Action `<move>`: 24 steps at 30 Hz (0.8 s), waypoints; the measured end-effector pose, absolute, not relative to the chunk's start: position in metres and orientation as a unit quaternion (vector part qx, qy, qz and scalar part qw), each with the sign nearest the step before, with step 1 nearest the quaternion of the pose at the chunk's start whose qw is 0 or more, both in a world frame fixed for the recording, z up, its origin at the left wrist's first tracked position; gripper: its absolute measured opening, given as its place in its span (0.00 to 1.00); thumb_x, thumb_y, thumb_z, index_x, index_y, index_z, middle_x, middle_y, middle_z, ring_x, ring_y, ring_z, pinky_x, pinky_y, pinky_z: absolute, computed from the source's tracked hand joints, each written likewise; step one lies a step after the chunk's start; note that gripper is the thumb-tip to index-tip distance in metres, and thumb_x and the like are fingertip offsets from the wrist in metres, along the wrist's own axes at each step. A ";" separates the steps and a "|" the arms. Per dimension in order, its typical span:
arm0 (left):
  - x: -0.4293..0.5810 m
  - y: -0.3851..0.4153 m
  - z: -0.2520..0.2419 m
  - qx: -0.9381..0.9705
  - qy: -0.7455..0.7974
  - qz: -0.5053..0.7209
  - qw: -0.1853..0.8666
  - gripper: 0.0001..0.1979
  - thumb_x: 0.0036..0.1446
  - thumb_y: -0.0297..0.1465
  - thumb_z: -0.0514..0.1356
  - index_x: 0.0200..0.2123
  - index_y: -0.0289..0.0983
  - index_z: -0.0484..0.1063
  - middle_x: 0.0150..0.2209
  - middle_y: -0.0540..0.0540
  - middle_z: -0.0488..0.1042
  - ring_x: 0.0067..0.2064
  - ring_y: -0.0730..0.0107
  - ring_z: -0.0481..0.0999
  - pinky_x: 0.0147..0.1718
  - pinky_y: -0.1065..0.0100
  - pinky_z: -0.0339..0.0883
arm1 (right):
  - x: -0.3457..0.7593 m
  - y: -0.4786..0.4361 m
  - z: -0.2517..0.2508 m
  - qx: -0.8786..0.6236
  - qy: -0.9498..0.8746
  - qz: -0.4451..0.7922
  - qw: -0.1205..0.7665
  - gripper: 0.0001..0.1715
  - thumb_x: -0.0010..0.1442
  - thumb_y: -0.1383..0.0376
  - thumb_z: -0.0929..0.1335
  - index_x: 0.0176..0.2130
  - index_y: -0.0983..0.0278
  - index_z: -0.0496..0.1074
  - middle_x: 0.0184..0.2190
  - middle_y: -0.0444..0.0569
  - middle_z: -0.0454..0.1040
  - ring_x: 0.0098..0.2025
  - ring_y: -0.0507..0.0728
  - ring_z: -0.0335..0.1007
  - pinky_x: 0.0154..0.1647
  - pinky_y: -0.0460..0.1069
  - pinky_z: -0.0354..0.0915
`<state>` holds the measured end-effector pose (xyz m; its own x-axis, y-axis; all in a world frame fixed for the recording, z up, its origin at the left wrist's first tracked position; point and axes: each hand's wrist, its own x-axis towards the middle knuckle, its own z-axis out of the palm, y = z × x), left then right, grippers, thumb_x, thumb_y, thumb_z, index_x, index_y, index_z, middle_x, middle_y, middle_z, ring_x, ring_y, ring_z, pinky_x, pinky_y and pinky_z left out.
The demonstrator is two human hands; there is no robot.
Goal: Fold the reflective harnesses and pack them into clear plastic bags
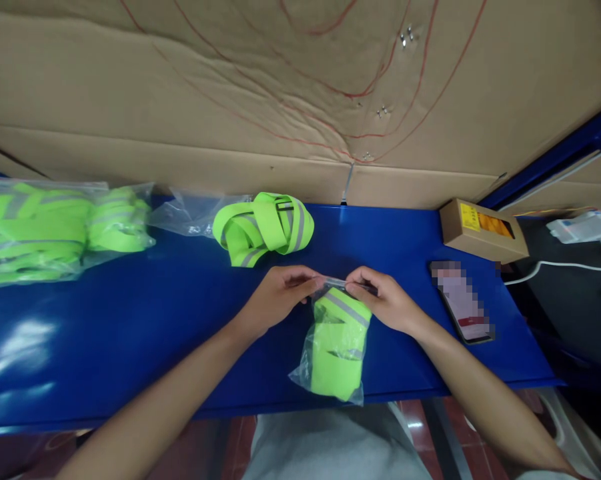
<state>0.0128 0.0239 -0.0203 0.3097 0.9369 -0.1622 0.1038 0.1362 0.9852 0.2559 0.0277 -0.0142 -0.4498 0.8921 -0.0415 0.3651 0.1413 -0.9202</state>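
Note:
Between my two hands hangs a clear plastic bag (305, 357) with a folded neon-yellow reflective strap (337, 373) inside. My left hand (290, 290) pinches the left end of the bag's top edge between thumb and fingers. At the right end of that same edge, my right hand (380, 297) pinches the plastic in the same way. The top edge is stretched nearly straight, and the bag's lower part rests by the table's front edge. Just beyond my left hand lies a loose coil of the same neon strap (267, 227), unbagged.
Filled bags of neon straps (35, 230) lie at the left on the blue table (145, 320). A flat clear bag (195, 213) is beside the loose coil. At the right are a phone (463, 303) and a small cardboard box (480, 230). Cardboard panels (205, 87) line the back.

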 end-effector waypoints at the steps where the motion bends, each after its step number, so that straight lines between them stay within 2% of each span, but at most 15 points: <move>1: 0.013 0.024 -0.021 0.553 0.467 0.356 0.592 0.15 0.59 0.42 0.68 0.40 0.36 0.84 0.36 0.44 0.83 0.34 0.69 0.76 0.32 0.71 0.68 | 0.256 0.028 -0.015 -0.445 -0.701 0.485 0.276 0.11 0.69 0.57 0.67 0.39 0.62 0.73 0.34 0.45 0.77 0.36 0.53 0.72 0.37 0.48 0.63; 7: 0.014 0.025 -0.020 0.529 0.454 0.366 0.616 0.14 0.57 0.40 0.70 0.41 0.36 0.84 0.35 0.46 0.83 0.33 0.71 0.76 0.35 0.70 0.70 | 0.258 0.028 -0.013 -0.431 -0.701 0.498 0.274 0.11 0.69 0.58 0.68 0.42 0.62 0.75 0.37 0.46 0.79 0.39 0.55 0.75 0.39 0.49 0.65; 12: 0.014 0.027 -0.022 0.506 0.479 0.371 0.614 0.14 0.52 0.40 0.72 0.33 0.35 0.80 0.29 0.48 0.79 0.30 0.72 0.76 0.34 0.70 0.71 | 0.258 0.029 -0.013 -0.448 -0.706 0.475 0.274 0.10 0.68 0.58 0.68 0.41 0.61 0.76 0.35 0.45 0.80 0.38 0.54 0.75 0.39 0.49 0.65; 15: 0.015 0.026 -0.024 0.504 0.478 0.387 0.606 0.15 0.51 0.41 0.73 0.32 0.35 0.79 0.29 0.48 0.78 0.30 0.72 0.74 0.31 0.70 0.69 | 0.258 0.029 -0.014 -0.454 -0.704 0.472 0.275 0.10 0.68 0.58 0.68 0.41 0.61 0.76 0.35 0.45 0.80 0.37 0.54 0.75 0.39 0.49 0.66; 20: 0.015 0.023 -0.023 0.520 0.481 0.395 0.584 0.14 0.52 0.40 0.72 0.31 0.35 0.79 0.28 0.48 0.77 0.28 0.73 0.72 0.29 0.71 0.66 | 0.256 0.028 -0.013 -0.446 -0.700 0.482 0.281 0.10 0.68 0.58 0.68 0.40 0.61 0.75 0.35 0.45 0.79 0.36 0.54 0.74 0.38 0.48 0.66; 24: 0.016 0.024 -0.017 0.516 0.470 0.382 0.605 0.14 0.52 0.40 0.72 0.31 0.35 0.78 0.29 0.48 0.77 0.29 0.72 0.72 0.29 0.70 0.67 | 0.255 0.026 -0.011 -0.445 -0.696 0.488 0.281 0.10 0.69 0.58 0.68 0.40 0.62 0.75 0.34 0.45 0.79 0.36 0.54 0.74 0.37 0.48 0.66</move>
